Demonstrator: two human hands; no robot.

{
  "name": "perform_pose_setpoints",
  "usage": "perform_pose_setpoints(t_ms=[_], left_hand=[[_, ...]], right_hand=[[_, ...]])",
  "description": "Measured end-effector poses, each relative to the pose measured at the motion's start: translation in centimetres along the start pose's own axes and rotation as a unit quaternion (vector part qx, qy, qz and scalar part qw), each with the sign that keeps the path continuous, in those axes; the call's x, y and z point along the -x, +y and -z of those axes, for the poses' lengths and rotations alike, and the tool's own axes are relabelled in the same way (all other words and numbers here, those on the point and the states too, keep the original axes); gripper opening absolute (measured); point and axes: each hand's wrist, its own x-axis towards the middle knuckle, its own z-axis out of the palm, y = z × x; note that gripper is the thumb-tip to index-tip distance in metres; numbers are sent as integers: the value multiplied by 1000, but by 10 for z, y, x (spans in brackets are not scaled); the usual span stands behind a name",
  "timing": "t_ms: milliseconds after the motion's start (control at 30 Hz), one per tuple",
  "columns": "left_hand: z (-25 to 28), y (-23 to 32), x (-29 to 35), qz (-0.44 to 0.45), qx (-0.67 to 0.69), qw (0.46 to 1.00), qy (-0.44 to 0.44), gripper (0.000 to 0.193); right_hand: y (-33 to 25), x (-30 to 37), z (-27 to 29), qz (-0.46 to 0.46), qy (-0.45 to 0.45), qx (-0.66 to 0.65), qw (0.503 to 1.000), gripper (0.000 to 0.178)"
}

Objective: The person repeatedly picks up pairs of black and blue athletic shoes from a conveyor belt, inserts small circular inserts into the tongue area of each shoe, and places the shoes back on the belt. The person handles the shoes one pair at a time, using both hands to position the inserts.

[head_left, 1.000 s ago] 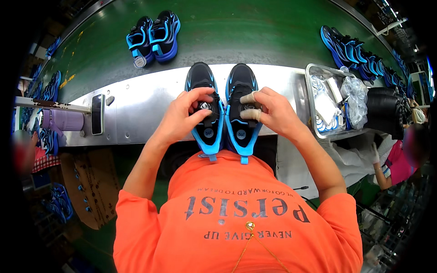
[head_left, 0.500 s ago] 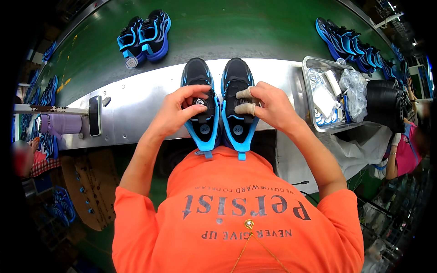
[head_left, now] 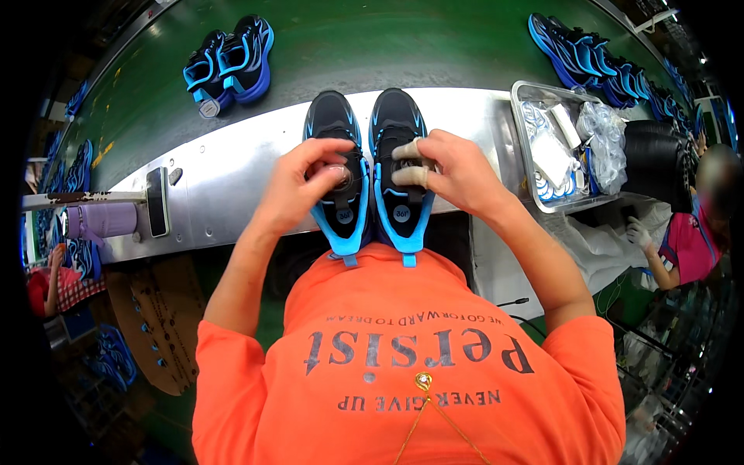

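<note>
One loose orange fabric T-shirt (head_left: 403,341) was nearest. Just past it, a black left sneaker (head_left: 332,112) and its right twin (head_left: 397,111), both with smooth blue collars, sat on a shiny metal ledge (head_left: 240,167). Bare left hand (head_left: 304,182) had the left one's round dial pinched; right hand (head_left: 457,172), two fingers in pale sleeves, curled over the other, grip hidden, can't tell. Beyond: smooth green belt (head_left: 403,50).

My metal counter (head_left: 232,178) carries two shoes (head_left: 333,116) at its near edge, a phone (head_left: 157,203) near its left end, a tray (head_left: 577,203) at right.
</note>
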Motion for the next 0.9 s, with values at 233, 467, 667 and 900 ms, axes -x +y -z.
perform_pose_setpoints(t_ms=[233,467,667,900], left_hand=[[-23,56,31,95,164,980,-57,22],[-74,60,26,271,538,792,-97,36],[-92,55,23,273,605,745,-66,24],[-96,51,23,278,611,739,-61,20]], right_hand=[[6,3,4,20,-5,-21,1000,37],[12,0,5,102,5,-54,993,35],[6,0,2,23,13,-6,1000,36],[7,-1,-3,13,8,-10,1000,36]])
